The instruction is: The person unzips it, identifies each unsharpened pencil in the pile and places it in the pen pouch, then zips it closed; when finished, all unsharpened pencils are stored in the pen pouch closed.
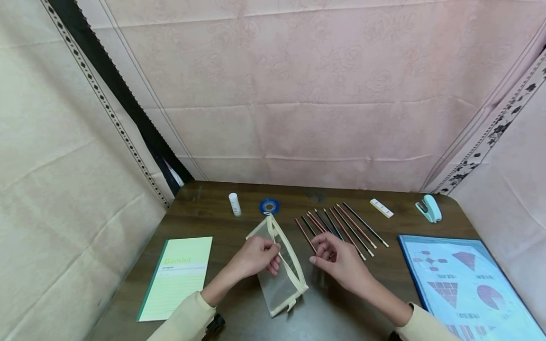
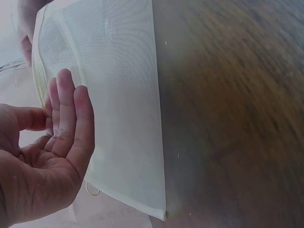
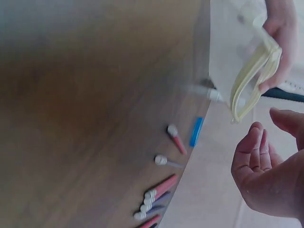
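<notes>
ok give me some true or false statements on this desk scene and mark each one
1. The left hand holds the mesh pouch. True.
2. The pouch is closed along its top. False: its mouth gapes open.
3. In the head view, the stapler is right of the small white block. True.
4. The right hand grips a pencil. False: its fingers hold nothing, close to the pencils.
5. The blue tape roll lies on the notebook. False: it lies on the table, beyond the pouch.

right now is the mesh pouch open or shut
Open. The mesh pouch shows a gap between its pale edges; the left hand holds one edge.
</notes>
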`<state>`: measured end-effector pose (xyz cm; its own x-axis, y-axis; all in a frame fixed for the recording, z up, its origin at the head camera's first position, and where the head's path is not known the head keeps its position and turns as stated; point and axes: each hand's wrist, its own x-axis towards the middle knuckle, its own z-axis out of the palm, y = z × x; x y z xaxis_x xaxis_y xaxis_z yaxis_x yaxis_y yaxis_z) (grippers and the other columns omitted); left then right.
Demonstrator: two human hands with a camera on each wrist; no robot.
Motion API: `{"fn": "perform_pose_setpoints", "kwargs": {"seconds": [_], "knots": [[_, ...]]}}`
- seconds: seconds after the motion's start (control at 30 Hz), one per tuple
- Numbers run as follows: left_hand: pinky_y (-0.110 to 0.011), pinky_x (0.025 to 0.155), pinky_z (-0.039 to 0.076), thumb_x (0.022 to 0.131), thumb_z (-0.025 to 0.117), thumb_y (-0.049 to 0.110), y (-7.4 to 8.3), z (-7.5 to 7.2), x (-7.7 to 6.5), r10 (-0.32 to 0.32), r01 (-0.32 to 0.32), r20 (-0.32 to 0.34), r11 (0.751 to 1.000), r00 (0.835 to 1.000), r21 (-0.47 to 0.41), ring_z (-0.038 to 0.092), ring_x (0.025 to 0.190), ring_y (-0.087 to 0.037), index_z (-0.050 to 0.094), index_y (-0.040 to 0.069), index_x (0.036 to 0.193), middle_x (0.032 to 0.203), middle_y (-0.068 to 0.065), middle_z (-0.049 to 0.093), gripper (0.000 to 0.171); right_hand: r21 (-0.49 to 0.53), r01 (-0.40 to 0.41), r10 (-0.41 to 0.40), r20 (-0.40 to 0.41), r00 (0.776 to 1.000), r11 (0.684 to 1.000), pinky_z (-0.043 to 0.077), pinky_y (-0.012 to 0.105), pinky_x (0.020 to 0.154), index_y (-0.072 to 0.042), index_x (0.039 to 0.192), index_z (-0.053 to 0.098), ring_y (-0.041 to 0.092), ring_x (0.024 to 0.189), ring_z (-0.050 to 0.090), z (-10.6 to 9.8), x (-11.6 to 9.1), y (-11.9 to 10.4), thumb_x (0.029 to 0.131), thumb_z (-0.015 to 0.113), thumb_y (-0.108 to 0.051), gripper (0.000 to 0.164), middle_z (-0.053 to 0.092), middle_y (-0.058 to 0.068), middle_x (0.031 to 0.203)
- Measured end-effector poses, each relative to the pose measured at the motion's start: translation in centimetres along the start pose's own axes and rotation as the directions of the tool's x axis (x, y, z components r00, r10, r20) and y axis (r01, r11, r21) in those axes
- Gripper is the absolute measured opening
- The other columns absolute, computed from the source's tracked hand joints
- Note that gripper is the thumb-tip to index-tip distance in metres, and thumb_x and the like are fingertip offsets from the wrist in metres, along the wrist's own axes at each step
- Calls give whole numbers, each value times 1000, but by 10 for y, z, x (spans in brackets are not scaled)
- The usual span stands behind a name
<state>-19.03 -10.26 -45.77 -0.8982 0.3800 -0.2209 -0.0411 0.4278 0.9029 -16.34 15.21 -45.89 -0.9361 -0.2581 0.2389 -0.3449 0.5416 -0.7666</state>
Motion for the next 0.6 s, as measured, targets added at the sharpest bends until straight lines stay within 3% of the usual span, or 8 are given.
{"fn": "perform_pose_setpoints", "kwargs": {"seconds": [0.2, 0.3, 0.6], "knots": [[-40, 59, 60, 100, 51, 26, 3, -1, 0, 17, -17, 0, 1000, 1000, -2, 70, 59, -24, 68, 3, 78, 69, -12, 69, 37, -119, 26, -22, 31, 999, 993, 50, 21, 61, -26, 116, 59, 6, 68, 59, -2, 24, 16, 78, 80, -20, 43, 65, -2, 85], [-40, 60, 60, 100, 51, 26, 3, -2, 0, 19, -19, 5, 1000, 1000, 3, 70, 59, -24, 68, 3, 78, 70, -12, 69, 36, -158, 4, 8, 73, 997, 987, 47, 21, 59, -24, 118, 59, 7, 70, 57, 0, 35, 25, 79, 80, -20, 45, 67, 3, 91], [-40, 60, 60, 100, 50, 25, 0, -1, -1, 4, -4, 38, 1000, 999, 11, 71, 60, -25, 67, 1, 79, 69, -12, 69, 37, -153, -93, 118, 166, 979, 984, 47, 26, 57, -17, 124, 58, 11, 70, 57, 12, 59, 42, 77, 81, -16, 52, 65, 4, 93]]}}
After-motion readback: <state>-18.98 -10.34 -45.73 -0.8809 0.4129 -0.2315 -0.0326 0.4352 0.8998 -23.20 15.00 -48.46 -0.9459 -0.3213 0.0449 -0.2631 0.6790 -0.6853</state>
